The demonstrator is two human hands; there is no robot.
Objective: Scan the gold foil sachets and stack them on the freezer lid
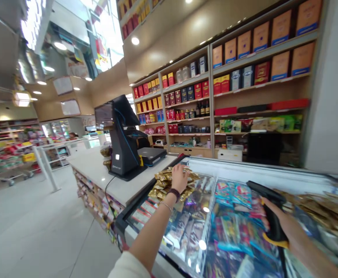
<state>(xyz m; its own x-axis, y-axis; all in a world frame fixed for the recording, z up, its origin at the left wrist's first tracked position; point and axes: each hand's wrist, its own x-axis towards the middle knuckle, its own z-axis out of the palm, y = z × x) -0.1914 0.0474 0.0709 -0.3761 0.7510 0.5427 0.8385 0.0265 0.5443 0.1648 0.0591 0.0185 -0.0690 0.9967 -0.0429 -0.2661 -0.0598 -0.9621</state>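
My left hand rests palm down on a heap of small gold foil packets, which lies on the near end of a glass-topped display freezer. A dark beaded bracelet and a thin metal bangle circle that wrist. My right hand grips a black and yellow handheld barcode scanner, which is tilted with its head pointing left over the glass. Under the glass lie colourful snack packets. More gold packets are piled at the right.
A black POS terminal and a dark flat device stand on a white checkout counter. Wooden shelves of boxes and bottles rise behind. A person and shopping carts are far left.
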